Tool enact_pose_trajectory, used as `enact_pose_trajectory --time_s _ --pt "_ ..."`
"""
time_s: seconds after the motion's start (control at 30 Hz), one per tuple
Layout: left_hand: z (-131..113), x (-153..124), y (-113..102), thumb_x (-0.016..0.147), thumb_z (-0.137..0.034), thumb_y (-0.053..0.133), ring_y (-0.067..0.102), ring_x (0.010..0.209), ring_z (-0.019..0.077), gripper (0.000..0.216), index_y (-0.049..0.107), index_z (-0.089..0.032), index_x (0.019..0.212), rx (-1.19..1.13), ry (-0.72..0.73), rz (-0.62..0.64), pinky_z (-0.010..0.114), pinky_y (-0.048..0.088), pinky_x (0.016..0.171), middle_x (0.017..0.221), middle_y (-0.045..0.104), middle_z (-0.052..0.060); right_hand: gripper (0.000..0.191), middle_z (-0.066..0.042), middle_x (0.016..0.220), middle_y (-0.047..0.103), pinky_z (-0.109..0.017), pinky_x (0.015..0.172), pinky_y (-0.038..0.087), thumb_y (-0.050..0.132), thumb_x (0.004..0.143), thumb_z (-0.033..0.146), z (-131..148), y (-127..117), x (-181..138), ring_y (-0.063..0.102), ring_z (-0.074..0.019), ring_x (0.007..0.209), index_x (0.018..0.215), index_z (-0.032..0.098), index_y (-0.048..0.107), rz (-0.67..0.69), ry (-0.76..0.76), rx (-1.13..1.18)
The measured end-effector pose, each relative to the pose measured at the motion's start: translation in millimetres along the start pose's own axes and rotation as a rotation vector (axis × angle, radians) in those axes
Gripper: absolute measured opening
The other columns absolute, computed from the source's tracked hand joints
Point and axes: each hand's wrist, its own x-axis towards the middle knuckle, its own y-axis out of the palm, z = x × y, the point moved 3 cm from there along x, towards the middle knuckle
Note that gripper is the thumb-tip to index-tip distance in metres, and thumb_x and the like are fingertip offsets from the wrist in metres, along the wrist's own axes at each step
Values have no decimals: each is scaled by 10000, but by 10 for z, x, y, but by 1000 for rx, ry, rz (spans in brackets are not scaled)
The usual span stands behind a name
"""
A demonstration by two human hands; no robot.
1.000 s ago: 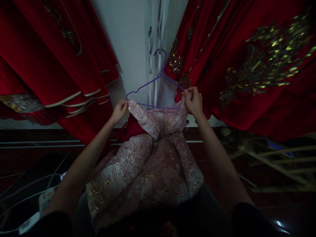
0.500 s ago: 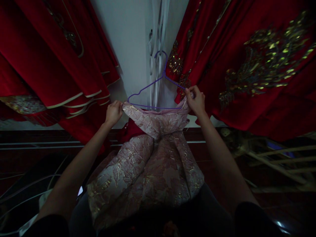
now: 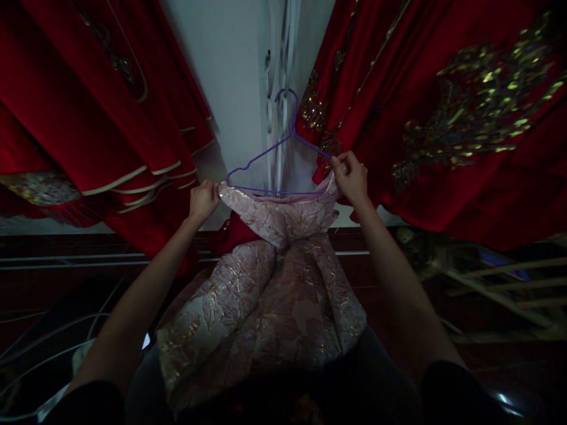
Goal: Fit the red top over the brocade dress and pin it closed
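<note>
A pink brocade dress with shiny leaf patterns lies across my lap, its top edge stretched between my hands. My left hand is closed on the left corner of that edge. At the right corner my right hand pinches the fabric, close to the end of a purple wire hanger. The hanger's lower bar runs just along the neckline, and its hook points away from me. Whether my right fingers also grip the hanger I cannot tell.
Red garments hang at the left and, with gold sequins, at the right. Between them is a pale wall with white bars. A wooden rack stands on the dark floor at right. Thin white cords lie at lower left.
The hanger has shifted very slightly left in view. Both hands keep their hold on the dress, which is otherwise almost unmoved.
</note>
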Motion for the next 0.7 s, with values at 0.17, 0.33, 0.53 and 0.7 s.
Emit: enact_pose_trajectory --time_s 0.17,0.33,0.53,0.7 --pt "20 -34 -13 956 -349 272 636 917 267 401 617 -144 970 8 -20 6 354 435 804 1009 659 145 537 -68 882 684 -431 899 427 303 896 682 2 4 10 640 -249 879 939 232 592 -7 -3 -53" --pt "11 -27 1 954 -352 285 636 914 265 394 621 -146 970 -3 -36 3 361 434 821 1012 663 144 537 -62 880 686 -432 898 424 300 894 687 43 -16 7 640 -244 859 926 236 590 -1 -1 -53" --pt "-31 70 -60 948 -335 304 626 923 264 372 627 -151 941 -41 -39 -13 376 425 853 1008 663 147 524 -69 863 682 -413 877 435 339 878 691 74 -38 13 632 -242 843 909 234 594 23 32 -16" --pt "-331 365 -232 928 -282 359 608 998 261 293 626 -161 916 -147 39 -100 447 348 1012 1024 667 116 502 -50 800 652 -355 789 457 370 872 677 88 -31 -11 599 -205 743 899 229 594 43 57 17"
